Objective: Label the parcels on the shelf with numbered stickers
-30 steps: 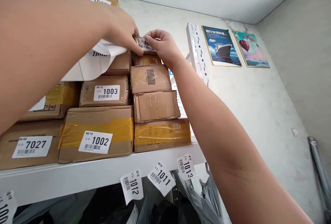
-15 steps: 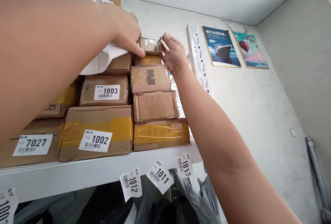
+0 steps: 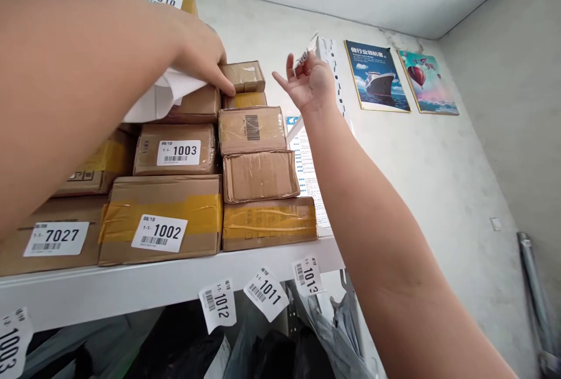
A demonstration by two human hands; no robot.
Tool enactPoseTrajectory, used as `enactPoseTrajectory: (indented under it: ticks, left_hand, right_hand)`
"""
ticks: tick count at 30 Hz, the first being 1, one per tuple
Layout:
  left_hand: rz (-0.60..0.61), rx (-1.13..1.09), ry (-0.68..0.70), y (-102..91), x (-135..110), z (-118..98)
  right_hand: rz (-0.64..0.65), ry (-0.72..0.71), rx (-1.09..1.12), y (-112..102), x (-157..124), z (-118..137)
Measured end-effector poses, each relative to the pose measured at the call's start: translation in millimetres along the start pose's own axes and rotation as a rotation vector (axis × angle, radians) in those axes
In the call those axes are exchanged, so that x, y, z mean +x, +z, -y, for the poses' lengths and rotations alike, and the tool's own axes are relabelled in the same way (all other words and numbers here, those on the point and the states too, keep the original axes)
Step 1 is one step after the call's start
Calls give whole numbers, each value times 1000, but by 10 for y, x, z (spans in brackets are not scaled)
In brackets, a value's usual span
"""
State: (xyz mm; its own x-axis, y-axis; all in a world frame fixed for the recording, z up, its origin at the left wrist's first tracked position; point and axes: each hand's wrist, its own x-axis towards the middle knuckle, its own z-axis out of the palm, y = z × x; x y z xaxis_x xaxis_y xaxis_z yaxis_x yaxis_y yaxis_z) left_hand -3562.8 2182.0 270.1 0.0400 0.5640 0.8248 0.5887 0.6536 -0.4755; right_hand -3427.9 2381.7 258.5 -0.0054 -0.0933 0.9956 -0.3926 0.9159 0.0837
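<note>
My left hand reaches over the stack from the left, its thumb by the left end of a small taped cardboard box at the top. White paper hangs beneath this hand, apparently gripped in it; most of its fingers are hidden. Raised to the right of the boxes, my right hand pinches a small curled sticker label with dark print. Below lie more cardboard boxes, among them one with a barcode, one labelled 1003 and one labelled 1002.
A white metal shelf carries the boxes, with number labels such as 1011 stuck along its edge. Grey and black plastic bags fill the level beneath. A perforated upright and a ship poster are at right.
My right hand has moved away from the small top box, up and to the right, with the label in its fingers. My left hand has shifted slightly left, still by the box.
</note>
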Motion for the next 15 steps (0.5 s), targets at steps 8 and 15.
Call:
enactPoseTrajectory:
  ticks: [8,15]
  left_hand:
    - [17,-92,-32,-148,-21,-20]
    - [-78,30,-138,-82,-66,-92]
  right_hand:
    - [71,226,240,96,-76,120]
    - [-17,334,399,138,-166,224]
